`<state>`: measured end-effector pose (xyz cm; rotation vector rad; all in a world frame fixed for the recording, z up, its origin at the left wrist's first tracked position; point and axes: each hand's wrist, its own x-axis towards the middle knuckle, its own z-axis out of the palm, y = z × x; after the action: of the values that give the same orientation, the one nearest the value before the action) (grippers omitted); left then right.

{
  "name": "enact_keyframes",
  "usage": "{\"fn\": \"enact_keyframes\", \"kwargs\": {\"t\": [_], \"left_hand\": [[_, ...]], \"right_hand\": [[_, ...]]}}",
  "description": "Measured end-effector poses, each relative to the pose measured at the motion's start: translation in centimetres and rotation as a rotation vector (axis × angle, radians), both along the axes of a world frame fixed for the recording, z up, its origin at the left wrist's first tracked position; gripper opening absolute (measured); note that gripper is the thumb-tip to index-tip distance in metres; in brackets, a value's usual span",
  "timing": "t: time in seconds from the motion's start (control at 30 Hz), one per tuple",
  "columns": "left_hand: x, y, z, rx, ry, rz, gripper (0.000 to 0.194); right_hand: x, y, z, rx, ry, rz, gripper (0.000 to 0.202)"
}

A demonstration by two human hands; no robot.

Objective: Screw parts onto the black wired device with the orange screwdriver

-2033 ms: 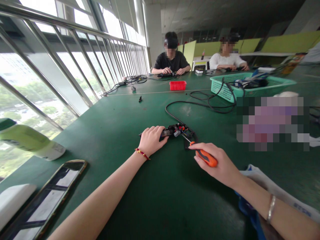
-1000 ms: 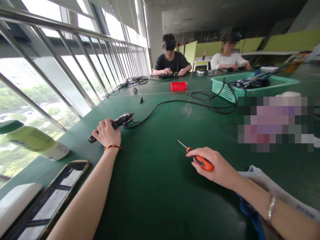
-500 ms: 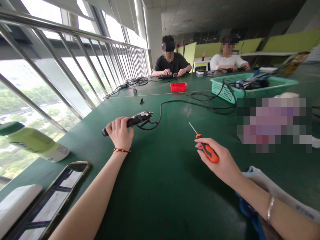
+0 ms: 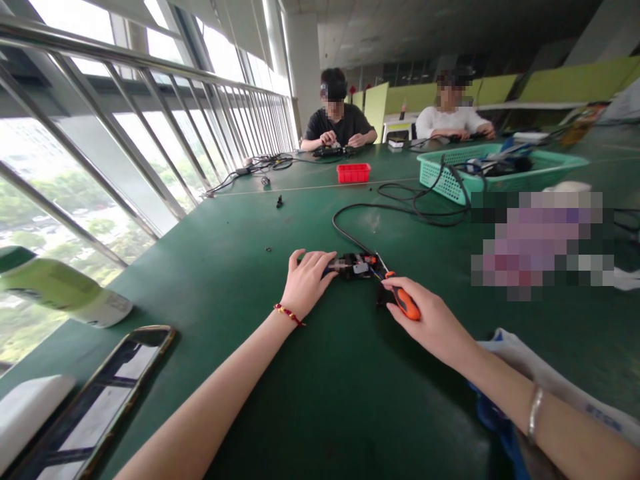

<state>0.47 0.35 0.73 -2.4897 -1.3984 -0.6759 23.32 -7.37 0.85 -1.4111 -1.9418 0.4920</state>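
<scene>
My left hand [image 4: 309, 280] is closed over the left end of a black corded power tool [image 4: 356, 266], which lies on the green tabletop. Part of its casing is open, showing wires and small orange-red and silvery pieces inside. An orange and black screwdriver [image 4: 406, 304] is in my right hand [image 4: 434, 322], its shaft tilted up and left. The tip reaches the tool's right end; whether it sits in a screw I cannot tell. A small black part [image 4: 384, 297] is by my right fingertips, partly hidden by them.
The cord [image 4: 357, 205] runs to a teal basket [image 4: 445, 180] holding tools. Nearby are a red tray [image 4: 353, 173], a small black piece [image 4: 279, 201] and a tiny dark part [image 4: 269, 249]. A bottle [image 4: 65, 287] and phone [image 4: 107, 400] lie left. Two people sit opposite.
My left hand has moved right with the power tool, whose opened inside now shows. The screwdriver tip has come to the tool's right end. A tiny dark part now shows on the table.
</scene>
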Motion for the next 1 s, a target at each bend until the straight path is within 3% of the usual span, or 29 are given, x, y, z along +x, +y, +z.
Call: {"fn": "enact_keyframes", "kwargs": {"t": [0.1, 0.2, 0.3, 0.37, 0.57, 0.73, 0.87, 1.0], "left_hand": [[-2.4, 1.1, 0.2, 0.035, -0.029, 0.122, 0.033], [-6.4, 2.5, 0.3, 0.086, -0.073, 0.354, 0.039], [-9.7, 3.5, 0.0, -0.016, -0.029, 0.456, 0.049], [-10.7, 4.0, -0.2, -0.084, -0.003, 0.487, 0.053], [-10.6, 4.6, -0.7, -0.191, 0.076, 0.408, 0.062], [-10.7, 4.5, -0.5, -0.229, 0.13, 0.395, 0.054], [-8.9, 3.4, 0.3, -0.149, 0.2, 0.497, 0.044], [-5.0, 1.8, 1.2, -0.182, 0.331, 0.684, 0.042]], "right_hand": [[0.1, 0.0, -0.1, -0.053, 0.006, -0.004, 0.03], [0.1, 0.1, -0.2, -0.044, 0.0, 0.01, 0.03], [0.2, 0.2, -0.3, -0.022, 0.01, 0.022, 0.029], [0.2, 0.2, -0.3, -0.018, 0.014, 0.021, 0.029], [0.2, 0.2, -0.3, -0.03, 0.013, 0.015, 0.029], [0.3, 0.4, -0.3, -0.059, -0.008, 0.013, 0.029], [0.4, 0.4, -0.4, -0.056, -0.023, 0.02, 0.03], [0.4, 0.4, -0.4, -0.068, -0.023, 0.032, 0.03]]}}
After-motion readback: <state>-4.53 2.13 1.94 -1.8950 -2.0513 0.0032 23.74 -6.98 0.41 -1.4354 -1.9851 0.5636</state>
